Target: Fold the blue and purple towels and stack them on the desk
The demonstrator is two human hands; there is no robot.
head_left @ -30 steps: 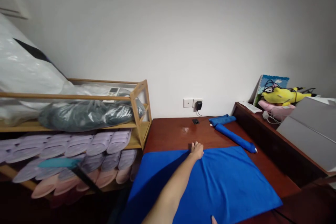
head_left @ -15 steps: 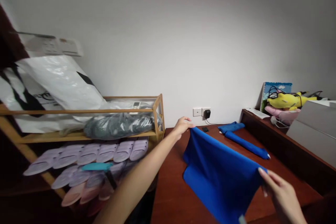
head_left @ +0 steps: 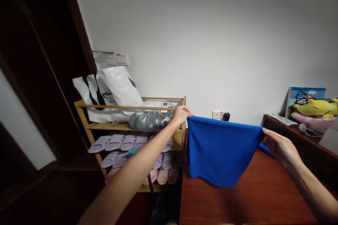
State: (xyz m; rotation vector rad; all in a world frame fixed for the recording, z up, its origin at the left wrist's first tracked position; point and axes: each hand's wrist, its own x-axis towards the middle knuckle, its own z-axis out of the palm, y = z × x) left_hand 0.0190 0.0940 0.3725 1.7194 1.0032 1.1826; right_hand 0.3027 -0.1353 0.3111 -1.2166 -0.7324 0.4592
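Observation:
A blue cloth hangs stretched between my two hands above the reddish-brown table. My left hand pinches its upper left corner, near the end of the wooden rack. At the upper right corner, my right hand has the cloth between thumb and fingers. The top edge runs nearly straight, and the lower part hangs down in loose layers. Behind my right hand, a bit of another blue cloth shows on the table; the rest of it is hidden.
Left of the table stands a wooden rack with rows of slippers, white bags and a plastic-wrapped grey bundle. A raised shelf at right carries a yellow plush toy. A black plug sits in the wall socket.
Both hands have lifted the blue cloth, the right one most, so its top edge is now nearly level. The view has swung left, showing more of the rack and the dark doorway.

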